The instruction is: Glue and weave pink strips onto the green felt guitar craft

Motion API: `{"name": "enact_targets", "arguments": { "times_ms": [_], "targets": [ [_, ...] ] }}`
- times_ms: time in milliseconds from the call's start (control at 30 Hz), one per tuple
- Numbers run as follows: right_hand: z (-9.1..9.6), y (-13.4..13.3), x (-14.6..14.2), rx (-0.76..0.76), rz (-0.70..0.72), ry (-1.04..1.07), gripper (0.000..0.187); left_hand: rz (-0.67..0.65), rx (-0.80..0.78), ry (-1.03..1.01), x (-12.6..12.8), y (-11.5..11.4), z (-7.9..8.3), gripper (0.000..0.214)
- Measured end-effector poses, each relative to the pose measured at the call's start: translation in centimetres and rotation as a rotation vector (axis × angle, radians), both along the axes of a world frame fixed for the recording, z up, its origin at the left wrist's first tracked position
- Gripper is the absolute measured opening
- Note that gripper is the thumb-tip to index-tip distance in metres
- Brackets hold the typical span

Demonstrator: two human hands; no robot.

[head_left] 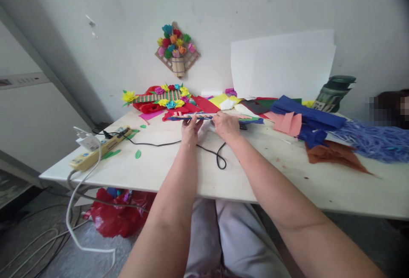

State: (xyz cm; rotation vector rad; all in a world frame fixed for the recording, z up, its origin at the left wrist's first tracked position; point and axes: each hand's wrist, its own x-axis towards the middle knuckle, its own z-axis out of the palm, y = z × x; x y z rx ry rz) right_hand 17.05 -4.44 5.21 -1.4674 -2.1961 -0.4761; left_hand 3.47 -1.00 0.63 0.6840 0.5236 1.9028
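Both my arms reach forward over a white table [153,171]. My left hand [191,131] and my right hand [226,125] are closed on a flat, striped paper craft piece [191,116] held edge-on between them, just above the tabletop. Past it lie coloured paper sheets: red [204,104], yellow [223,100] and blue [306,114]. A black cable [217,156] loops under my wrists.
A yellow power strip [99,147] lies at the table's left edge with a white plug and cords hanging off. A flower-trimmed woven mat [161,96] sits at the back left, shredded blue paper [373,139] at right. A red bag [118,216] lies on the floor.
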Motion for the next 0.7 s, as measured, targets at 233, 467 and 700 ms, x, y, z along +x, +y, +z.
{"name": "enact_targets", "arguments": {
  "times_ms": [233,467,700],
  "targets": [
    [-0.39,0.3,0.09,0.002,-0.012,-0.024,0.031,0.012,-0.038,0.049,-0.11,0.07,-0.17,0.034],
    [-0.57,0.64,0.22,-0.009,-0.021,-0.024,0.032,0.006,-0.025,0.043,-0.1,0.12,-0.24,0.035],
    [-0.5,0.61,0.18,0.008,-0.015,-0.041,0.032,-0.011,-0.008,0.041,-0.12,0.12,-0.22,0.035]
  ]
}}
